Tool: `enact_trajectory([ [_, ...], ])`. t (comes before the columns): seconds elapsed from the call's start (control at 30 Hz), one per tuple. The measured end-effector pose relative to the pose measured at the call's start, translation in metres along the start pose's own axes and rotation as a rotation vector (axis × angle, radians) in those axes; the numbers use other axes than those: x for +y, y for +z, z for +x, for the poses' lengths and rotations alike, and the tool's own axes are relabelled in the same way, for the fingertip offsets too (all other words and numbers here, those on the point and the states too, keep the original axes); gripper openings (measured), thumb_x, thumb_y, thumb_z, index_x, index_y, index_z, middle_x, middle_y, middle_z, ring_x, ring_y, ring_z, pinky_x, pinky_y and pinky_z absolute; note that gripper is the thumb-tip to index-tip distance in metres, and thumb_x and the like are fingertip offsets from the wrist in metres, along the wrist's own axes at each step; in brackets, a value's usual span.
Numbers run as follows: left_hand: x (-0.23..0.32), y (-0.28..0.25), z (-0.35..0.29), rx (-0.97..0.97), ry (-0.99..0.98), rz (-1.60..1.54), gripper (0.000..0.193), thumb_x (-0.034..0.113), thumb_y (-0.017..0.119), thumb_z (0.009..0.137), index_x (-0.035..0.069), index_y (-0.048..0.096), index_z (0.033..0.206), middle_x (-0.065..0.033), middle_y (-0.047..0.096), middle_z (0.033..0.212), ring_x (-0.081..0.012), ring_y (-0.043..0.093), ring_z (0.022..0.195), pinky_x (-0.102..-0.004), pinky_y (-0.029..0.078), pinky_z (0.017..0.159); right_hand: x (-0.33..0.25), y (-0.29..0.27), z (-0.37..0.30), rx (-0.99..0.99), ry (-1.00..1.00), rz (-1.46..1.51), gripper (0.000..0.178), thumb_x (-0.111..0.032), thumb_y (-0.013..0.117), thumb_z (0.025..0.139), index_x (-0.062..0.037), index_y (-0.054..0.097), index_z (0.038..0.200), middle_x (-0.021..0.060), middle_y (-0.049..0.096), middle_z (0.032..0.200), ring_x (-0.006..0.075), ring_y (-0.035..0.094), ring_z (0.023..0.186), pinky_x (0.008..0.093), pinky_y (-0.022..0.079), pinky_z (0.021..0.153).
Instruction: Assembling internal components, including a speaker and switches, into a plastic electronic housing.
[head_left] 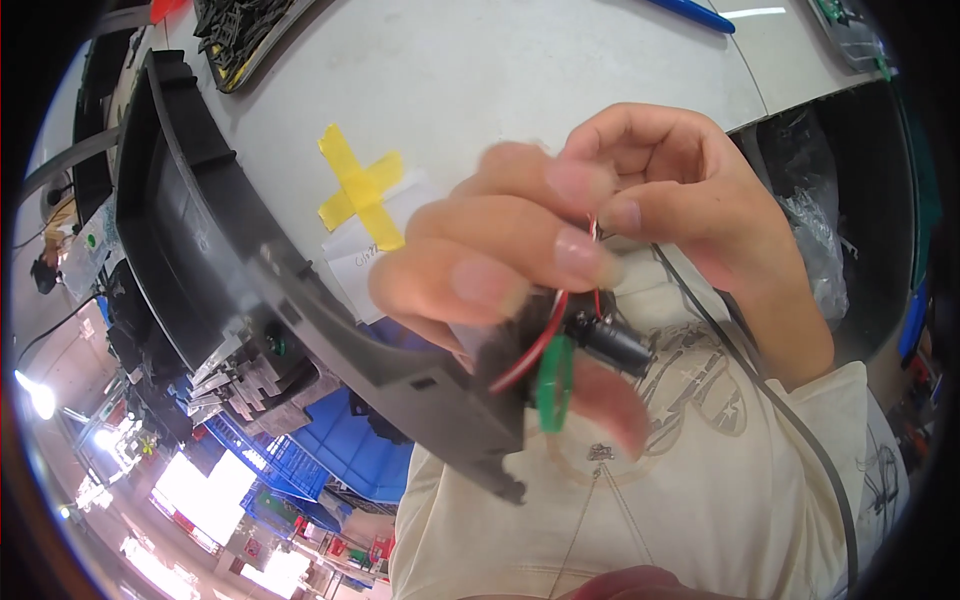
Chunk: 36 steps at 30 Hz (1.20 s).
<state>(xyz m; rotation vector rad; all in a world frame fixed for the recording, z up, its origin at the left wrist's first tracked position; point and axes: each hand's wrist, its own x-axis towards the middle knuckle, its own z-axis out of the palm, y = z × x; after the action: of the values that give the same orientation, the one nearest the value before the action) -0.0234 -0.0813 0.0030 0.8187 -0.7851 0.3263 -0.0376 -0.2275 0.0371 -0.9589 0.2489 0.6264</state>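
Observation:
A long curved black plastic housing (200, 230) slants from the upper left down to the middle of the head view. My left hand (500, 240) is closed around its lower end, with the fingers bent over it and the thumb below. Beside that thumb are a small black cylindrical part (615, 343) and a green loop (553, 385), both slightly blurred. Red and white wires (545, 340) run up from there between my hands. Thumb and index finger of my right hand (670, 180) pinch the wires' upper end; the wire tips are hidden.
A pale worktable (450, 80) bears a yellow tape cross (360, 190) over a paper slip (350, 270). At the top left stands a tray of small black parts (245, 40). A blue tool handle (690, 12) lies at the far edge; blue crates (350, 440) stand lower left.

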Motion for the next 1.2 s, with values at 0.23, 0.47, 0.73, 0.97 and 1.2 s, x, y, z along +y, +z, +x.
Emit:
enact_trajectory([
  [0.23,0.033,0.018,-0.003,0.35,-0.996,0.057,0.077,0.013,0.071,0.073,0.01,0.025,0.134,-0.0242,0.031,0.136,-0.0327,0.047,0.116,-0.0412,0.04,0.094,-0.043,-0.009,-0.019,-0.003,-0.244,-0.335,0.041,-0.009,0.07,0.067,0.0058,0.056,0.103,0.0122,0.062,0.094,0.0171,0.063,0.086,0.0257,0.05,0.077],
  [0.47,0.024,0.018,-0.002,0.075,-1.097,-0.304,0.07,0.052,0.048,0.086,-0.001,0.031,0.129,-0.0179,0.05,0.114,-0.0252,0.061,0.085,-0.0326,0.052,0.073,-0.069,0.03,-0.019,-0.235,-0.419,-1.254,0.033,0.003,0.073,0.06,0.005,0.062,0.091,0.0067,0.064,0.081,0.0146,0.061,0.07,0.0236,0.047,0.062],
  [0.73,0.023,0.018,0.01,0.522,-0.967,-0.209,0.054,0.053,0.032,0.091,0.006,0.041,0.117,-0.0238,0.06,0.088,-0.0299,0.062,0.064,-0.039,0.053,0.054,-0.029,-0.016,-0.057,0.253,-0.717,-0.968,0.029,-0.026,0.058,0.083,0.0021,0.056,0.09,0.0113,0.051,0.081,0.0161,0.048,0.074,0.0256,0.037,0.066],
  [0.97,0.018,0.015,0.01,0.603,-0.841,-0.18,0.053,0.057,0.033,0.09,0.012,0.041,0.117,-0.0204,0.059,0.093,-0.0337,0.061,0.074,-0.0434,0.052,0.065,0.011,0.005,-0.051,0.161,-0.803,-1.35,0.05,-0.012,0.079,0.06,0.0026,0.056,0.102,0.0173,0.055,0.1,0.0232,0.054,0.088,0.03,0.043,0.07],
  [1.2,0.025,0.013,0.01,0.633,-0.823,-0.098,0.049,0.054,0.034,0.091,0.011,0.034,0.113,-0.017,0.058,0.093,-0.022,0.062,0.078,-0.0319,0.053,0.064,0.019,-0.006,-0.049,0.208,-0.875,-0.601,0.033,0.008,0.07,0.067,0.0054,0.055,0.096,0.0132,0.06,0.086,0.0158,0.058,0.072,0.0217,0.046,0.062],
])
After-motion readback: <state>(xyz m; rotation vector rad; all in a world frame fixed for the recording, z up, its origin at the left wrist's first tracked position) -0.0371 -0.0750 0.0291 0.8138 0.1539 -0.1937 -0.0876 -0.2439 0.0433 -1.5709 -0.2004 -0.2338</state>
